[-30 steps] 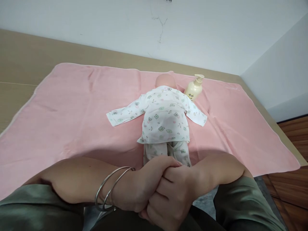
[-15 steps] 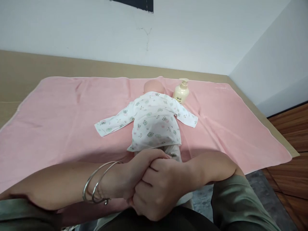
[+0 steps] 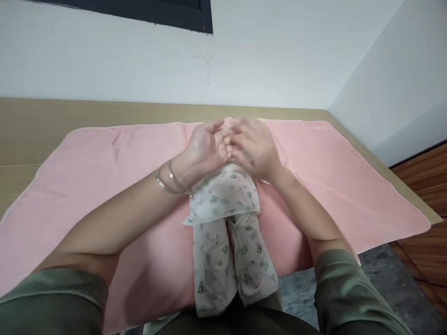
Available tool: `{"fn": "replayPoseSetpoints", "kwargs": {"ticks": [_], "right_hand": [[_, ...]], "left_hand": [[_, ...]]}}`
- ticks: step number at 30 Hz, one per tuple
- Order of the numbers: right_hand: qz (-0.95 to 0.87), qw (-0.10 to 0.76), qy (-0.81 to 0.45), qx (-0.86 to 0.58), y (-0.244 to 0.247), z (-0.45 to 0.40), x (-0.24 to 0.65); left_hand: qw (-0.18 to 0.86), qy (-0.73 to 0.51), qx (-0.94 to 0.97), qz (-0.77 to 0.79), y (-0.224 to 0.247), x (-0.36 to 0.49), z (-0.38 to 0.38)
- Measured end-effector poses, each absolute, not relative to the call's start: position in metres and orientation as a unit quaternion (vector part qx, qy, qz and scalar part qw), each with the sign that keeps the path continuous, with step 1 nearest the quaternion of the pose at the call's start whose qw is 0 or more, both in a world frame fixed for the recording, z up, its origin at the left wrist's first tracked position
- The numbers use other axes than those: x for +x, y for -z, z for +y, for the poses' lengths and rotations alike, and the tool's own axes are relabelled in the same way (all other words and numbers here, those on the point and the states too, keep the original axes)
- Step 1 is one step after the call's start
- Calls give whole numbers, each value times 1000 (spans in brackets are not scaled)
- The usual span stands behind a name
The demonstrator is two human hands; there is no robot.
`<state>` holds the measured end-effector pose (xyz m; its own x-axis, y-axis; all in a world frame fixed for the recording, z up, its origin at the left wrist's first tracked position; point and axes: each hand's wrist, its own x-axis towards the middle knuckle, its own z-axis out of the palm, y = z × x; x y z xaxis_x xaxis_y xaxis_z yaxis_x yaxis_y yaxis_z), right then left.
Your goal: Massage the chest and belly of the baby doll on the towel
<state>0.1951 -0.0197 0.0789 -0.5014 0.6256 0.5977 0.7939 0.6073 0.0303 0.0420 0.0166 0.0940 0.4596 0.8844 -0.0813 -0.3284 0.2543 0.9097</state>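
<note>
My left hand (image 3: 206,148), with two silver bangles (image 3: 170,179) on its wrist, is open, palm turned up and fingers bent toward the other hand. My right hand (image 3: 254,148) is open too, its fingers spread and slightly blurred, meeting the left fingers. Neither holds an object. Both are over the upper part of a small white printed shirt (image 3: 223,197), hiding its top and whatever lies behind. Below the shirt, white printed trousers (image 3: 214,265) reach down to the near edge of a pink cloth (image 3: 146,139).
The pink cloth covers a tan tabletop (image 3: 45,116) against a white wall (image 3: 272,51). A dark panel (image 3: 181,14) is on the wall at the top. Wooden cabinet fronts (image 3: 426,186) stand at the right, beside a grey floor (image 3: 387,270).
My clasped hands have come apart and moved forward from the near edge to above the shirt's top. The trousers now show; the doll's head and the pump bottle are hidden.
</note>
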Motion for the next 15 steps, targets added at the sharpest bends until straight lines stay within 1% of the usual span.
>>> {"fn": "replayPoseSetpoints", "kwargs": {"ticks": [1,2,4,6,10,13,15], "right_hand": [[-816,292,134,-481,-78,-10,206],[-785,301,117,-529,-76,0,215],[-755,290,80,-583,-68,14,227],[-748,272,57,-603,-61,22,232],[-736,255,64,-624,-63,25,230],[-729,255,63,-632,-76,21,217],[-743,266,70,-610,-82,12,197]], "left_hand": [[773,-394,382,319,-98,47,26],[792,-392,337,325,-99,51,35],[798,-404,304,329,-92,59,53],[790,-408,340,306,-79,66,70],[786,-398,391,268,-62,78,90],[749,-406,458,256,-67,76,77],[707,-433,504,243,-77,65,55]]}}
